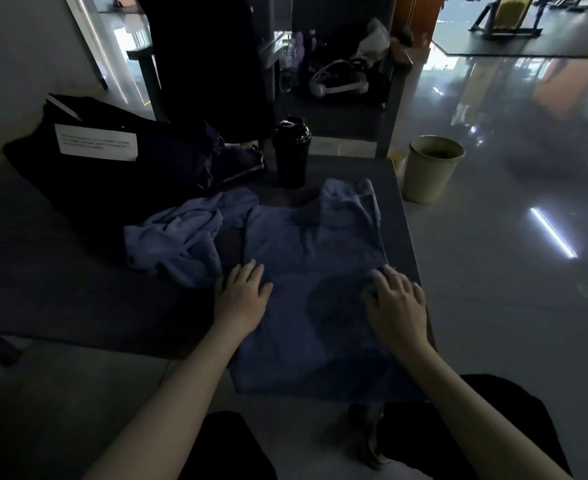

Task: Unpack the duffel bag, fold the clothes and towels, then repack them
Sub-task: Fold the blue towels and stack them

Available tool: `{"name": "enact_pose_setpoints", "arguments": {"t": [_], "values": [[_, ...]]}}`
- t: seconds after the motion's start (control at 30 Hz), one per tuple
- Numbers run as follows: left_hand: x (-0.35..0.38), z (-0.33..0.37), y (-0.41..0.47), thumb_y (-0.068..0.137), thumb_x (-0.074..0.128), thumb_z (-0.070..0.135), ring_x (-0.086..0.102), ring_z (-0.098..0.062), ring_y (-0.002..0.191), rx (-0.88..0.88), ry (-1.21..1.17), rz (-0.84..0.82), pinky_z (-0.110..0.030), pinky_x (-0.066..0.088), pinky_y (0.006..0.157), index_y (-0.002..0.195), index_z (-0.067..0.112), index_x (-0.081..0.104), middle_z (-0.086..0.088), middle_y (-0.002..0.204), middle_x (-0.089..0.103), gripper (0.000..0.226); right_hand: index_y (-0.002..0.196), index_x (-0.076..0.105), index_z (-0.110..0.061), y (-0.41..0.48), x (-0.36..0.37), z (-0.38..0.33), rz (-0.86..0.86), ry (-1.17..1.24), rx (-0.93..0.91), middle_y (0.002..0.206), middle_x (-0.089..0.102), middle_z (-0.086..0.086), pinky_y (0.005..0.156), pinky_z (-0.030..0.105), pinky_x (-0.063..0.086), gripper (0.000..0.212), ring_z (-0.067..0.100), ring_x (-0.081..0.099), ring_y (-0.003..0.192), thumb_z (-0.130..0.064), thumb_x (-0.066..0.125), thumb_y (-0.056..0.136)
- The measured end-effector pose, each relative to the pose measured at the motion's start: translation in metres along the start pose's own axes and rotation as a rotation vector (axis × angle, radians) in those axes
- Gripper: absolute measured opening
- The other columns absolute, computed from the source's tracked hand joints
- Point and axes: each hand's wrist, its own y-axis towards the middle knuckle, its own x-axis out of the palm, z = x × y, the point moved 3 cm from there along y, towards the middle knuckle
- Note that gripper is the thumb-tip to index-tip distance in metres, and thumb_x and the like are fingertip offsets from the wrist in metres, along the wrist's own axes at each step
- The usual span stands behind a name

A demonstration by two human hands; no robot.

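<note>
A blue-grey garment lies spread flat on the dark bench, its near end hanging over the front edge. My left hand rests flat on its left edge, fingers apart. My right hand lies on its right edge, fingertips curled into a small bunch of the cloth. To the left lies a crumpled blue-grey cloth. The black duffel bag with a white label sits at the back left, with dark clothing spilling from its opening.
A black shaker bottle stands behind the flat garment. A pale waste bin stands on the glossy floor right of the bench. A second bench farther back holds bottles and white gear. My dark-clothed knees are below.
</note>
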Motion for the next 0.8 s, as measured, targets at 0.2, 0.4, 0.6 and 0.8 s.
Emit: {"name": "enact_pose_setpoints", "arguments": {"t": [0.2, 0.4, 0.6, 0.8], "values": [[0.012, -0.004, 0.007, 0.099, 0.014, 0.053, -0.005, -0.020, 0.147, -0.036, 0.105, -0.132, -0.045, -0.003, 0.118, 0.153, 0.024, 0.003, 0.004, 0.161, -0.006, 0.062, 0.151, 0.009, -0.026, 0.007, 0.020, 0.008, -0.294, -0.068, 0.005, 0.160, -0.002, -0.004, 0.118, 0.044, -0.005, 0.059, 0.013, -0.006, 0.146, -0.049, 0.020, 0.099], [-0.001, 0.001, 0.020, 0.100, 0.027, 0.046, 0.021, -0.022, 0.140, -0.023, 0.024, 0.026, -0.042, 0.018, 0.112, 0.144, 0.017, 0.036, -0.001, 0.153, 0.029, 0.053, 0.140, 0.042, -0.020, 0.027, 0.008, 0.000, -0.158, 0.039, 0.013, 0.153, 0.030, 0.003, 0.114, 0.048, 0.011, 0.046, 0.023, 0.025, 0.141, -0.040, 0.035, 0.099], [-0.027, 0.007, 0.076, 0.100, 0.036, 0.034, 0.043, -0.027, 0.121, -0.048, -0.057, 0.160, -0.040, 0.036, 0.097, 0.126, 0.012, 0.053, -0.007, 0.132, 0.051, 0.038, 0.107, 0.062, -0.008, 0.101, -0.022, -0.011, 0.060, 0.142, 0.070, 0.114, 0.058, 0.014, 0.086, 0.043, 0.039, 0.027, 0.036, 0.054, 0.104, -0.026, 0.047, 0.095], [-0.022, 0.011, 0.141, 0.101, 0.036, 0.033, 0.038, -0.030, 0.125, -0.141, -0.084, 0.022, -0.045, 0.039, 0.099, 0.132, 0.006, 0.045, -0.012, 0.137, 0.041, 0.043, 0.114, 0.053, -0.007, 0.159, -0.007, -0.007, -0.083, 0.239, 0.303, 0.116, 0.060, 0.015, 0.086, 0.043, 0.045, 0.037, 0.036, 0.058, 0.105, -0.038, 0.050, 0.093]]}}
